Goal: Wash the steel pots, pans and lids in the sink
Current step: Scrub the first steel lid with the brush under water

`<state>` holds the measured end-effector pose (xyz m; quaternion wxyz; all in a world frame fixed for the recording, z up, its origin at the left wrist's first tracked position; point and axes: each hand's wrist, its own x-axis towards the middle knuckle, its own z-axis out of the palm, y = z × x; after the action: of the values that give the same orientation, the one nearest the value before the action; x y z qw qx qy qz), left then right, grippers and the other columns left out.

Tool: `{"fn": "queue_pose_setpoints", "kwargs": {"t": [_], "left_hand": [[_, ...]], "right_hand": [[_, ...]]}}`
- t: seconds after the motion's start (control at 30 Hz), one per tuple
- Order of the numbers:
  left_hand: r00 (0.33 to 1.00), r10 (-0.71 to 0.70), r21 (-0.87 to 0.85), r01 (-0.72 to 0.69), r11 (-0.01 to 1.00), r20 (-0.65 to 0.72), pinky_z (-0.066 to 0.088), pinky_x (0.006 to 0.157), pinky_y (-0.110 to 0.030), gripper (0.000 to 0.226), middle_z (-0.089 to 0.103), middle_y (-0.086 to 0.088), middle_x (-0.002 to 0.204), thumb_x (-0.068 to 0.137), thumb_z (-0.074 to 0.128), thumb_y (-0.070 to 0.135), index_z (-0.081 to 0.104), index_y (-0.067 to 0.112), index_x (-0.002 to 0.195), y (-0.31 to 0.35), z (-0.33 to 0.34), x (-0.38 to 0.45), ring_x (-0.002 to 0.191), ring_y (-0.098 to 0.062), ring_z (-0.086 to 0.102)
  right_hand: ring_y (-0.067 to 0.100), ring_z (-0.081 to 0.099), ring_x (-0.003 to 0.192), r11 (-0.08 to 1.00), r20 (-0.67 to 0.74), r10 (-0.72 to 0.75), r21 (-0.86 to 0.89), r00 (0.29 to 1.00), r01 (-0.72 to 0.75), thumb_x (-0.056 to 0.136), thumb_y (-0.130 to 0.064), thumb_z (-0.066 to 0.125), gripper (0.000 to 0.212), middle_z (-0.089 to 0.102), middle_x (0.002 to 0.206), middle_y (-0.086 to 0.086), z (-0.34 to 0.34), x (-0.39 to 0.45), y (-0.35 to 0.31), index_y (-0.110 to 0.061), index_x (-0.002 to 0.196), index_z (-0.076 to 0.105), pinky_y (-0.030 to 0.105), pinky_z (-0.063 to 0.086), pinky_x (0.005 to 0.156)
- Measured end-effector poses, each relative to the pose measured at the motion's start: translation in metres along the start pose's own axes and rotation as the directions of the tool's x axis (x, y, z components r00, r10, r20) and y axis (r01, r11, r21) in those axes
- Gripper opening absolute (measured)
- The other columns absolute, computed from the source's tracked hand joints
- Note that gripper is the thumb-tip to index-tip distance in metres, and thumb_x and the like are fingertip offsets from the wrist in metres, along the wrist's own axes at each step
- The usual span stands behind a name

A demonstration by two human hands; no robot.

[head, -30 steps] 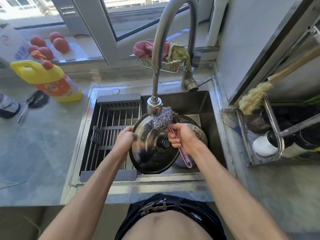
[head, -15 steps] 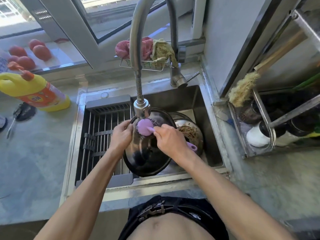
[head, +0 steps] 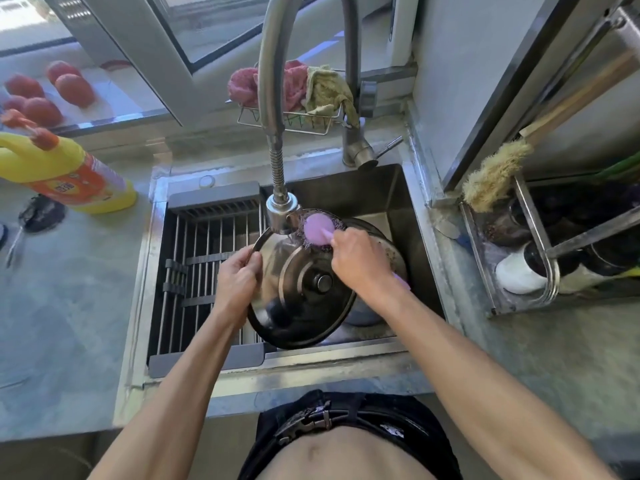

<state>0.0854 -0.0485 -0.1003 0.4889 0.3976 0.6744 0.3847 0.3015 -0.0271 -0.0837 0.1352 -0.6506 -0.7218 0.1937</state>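
A round stainless-steel lid with a black centre knob [head: 304,292] is held tilted over the right half of the rectangular steel sink [head: 412,216], its top face toward the camera, its lower rim near the sink's front edge. The left hand [head: 239,282] grips the lid's left rim, fingers curled round the edge. The right hand [head: 360,258] is closed round the pink handle of a scrubber with a pink plastic back and steel-wool pad [head: 318,230], and the pad is pressed against the upper part of the lid, just beside the spray head of the tall curved steel tap [head: 277,98]. Behind the lid, toward the sink's right wall, a steel pot with a soiled inside [head: 391,244] sits in the basin, mostly hidden by the lid and the right hand. A dark slatted drain rack [head: 204,261] fills the sink's left half.

On the grey table [head: 69,306], left of the sink, a yellow detergent bottle with an orange label and red cap [head: 65,168] lies on its side, with a small dark object near it at the table's left edge. Behind the tap a wire basket [head: 287,123] holds a pink cloth [head: 242,84] and a yellow-green cloth [head: 325,88]. Red tomatoes [head: 72,88] lie on the window sill at the far left corner. At the table's right edge a steel rack [head: 533,237] holds a straw-bristled brush [head: 495,174] and a white bottle [head: 519,271].
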Motion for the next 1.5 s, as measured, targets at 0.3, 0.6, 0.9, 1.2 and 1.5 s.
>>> {"fn": "queue_pose_setpoints", "kwargs": {"t": [0.3, 0.6, 0.9, 1.2, 1.5], "left_hand": [[0.996, -0.090, -0.140, 0.089, 0.986, 0.003, 0.051, 0.061, -0.018, 0.026, 0.069, 0.006, 0.072, 0.106, 0.047, 0.005, 0.069, 0.010, 0.095, -0.009, -0.009, 0.002, 0.064, -0.004, 0.061], [0.956, -0.270, -0.230, 0.290, 0.929, 0.117, 0.052, 0.099, -0.050, 0.026, 0.071, -0.021, 0.114, 0.106, 0.046, 0.006, 0.069, 0.006, 0.116, -0.018, 0.022, -0.002, 0.103, -0.034, 0.066], [0.949, -0.267, 0.085, 0.256, 0.963, 0.166, 0.046, 0.067, -0.031, 0.018, 0.063, -0.006, 0.085, 0.103, 0.046, 0.011, 0.062, 0.008, 0.094, -0.014, 0.017, -0.002, 0.075, -0.018, 0.058], [0.985, -0.051, 0.238, 0.011, 0.971, 0.165, 0.044, 0.069, -0.033, 0.029, 0.065, -0.006, 0.082, 0.107, 0.050, 0.023, 0.067, 0.003, 0.094, 0.015, 0.023, 0.029, 0.076, -0.019, 0.057], [0.955, -0.170, -0.206, 0.223, 0.953, 0.245, 0.060, 0.070, -0.033, 0.029, 0.075, -0.008, 0.097, 0.101, 0.048, -0.005, 0.066, 0.012, 0.116, -0.008, 0.002, 0.000, 0.082, -0.021, 0.071]], "right_hand": [[0.039, 0.062, 0.088, 0.999, 0.007, 0.053, 0.002, 0.999, -0.053, 0.104, -0.024, 0.040, 0.032, 0.062, 0.095, 0.014, 0.003, 0.004, 0.007, -0.007, 0.107, 0.067, 0.042, 0.045, 0.068], [0.034, 0.064, 0.091, 0.984, 0.070, -0.155, -0.083, 0.985, 0.160, 0.103, -0.026, 0.043, 0.030, 0.061, 0.105, 0.010, -0.001, -0.001, -0.007, -0.010, 0.113, 0.066, 0.032, 0.033, 0.065], [0.037, 0.063, 0.088, 0.996, 0.038, 0.048, -0.083, 0.998, -0.045, 0.102, -0.022, 0.044, 0.028, 0.061, 0.098, 0.012, 0.005, -0.005, 0.015, -0.009, 0.109, 0.068, 0.037, 0.039, 0.066], [0.032, 0.062, 0.079, 1.000, 0.007, 0.018, 0.006, 1.000, -0.019, 0.104, -0.027, 0.043, 0.032, 0.055, 0.087, 0.007, 0.003, 0.004, 0.009, -0.008, 0.101, 0.067, 0.036, 0.042, 0.061], [0.037, 0.065, 0.090, 0.984, 0.056, -0.164, -0.056, 0.985, 0.167, 0.102, -0.026, 0.043, 0.029, 0.062, 0.101, 0.009, -0.002, 0.004, -0.015, -0.011, 0.107, 0.068, 0.036, 0.039, 0.065]]}}
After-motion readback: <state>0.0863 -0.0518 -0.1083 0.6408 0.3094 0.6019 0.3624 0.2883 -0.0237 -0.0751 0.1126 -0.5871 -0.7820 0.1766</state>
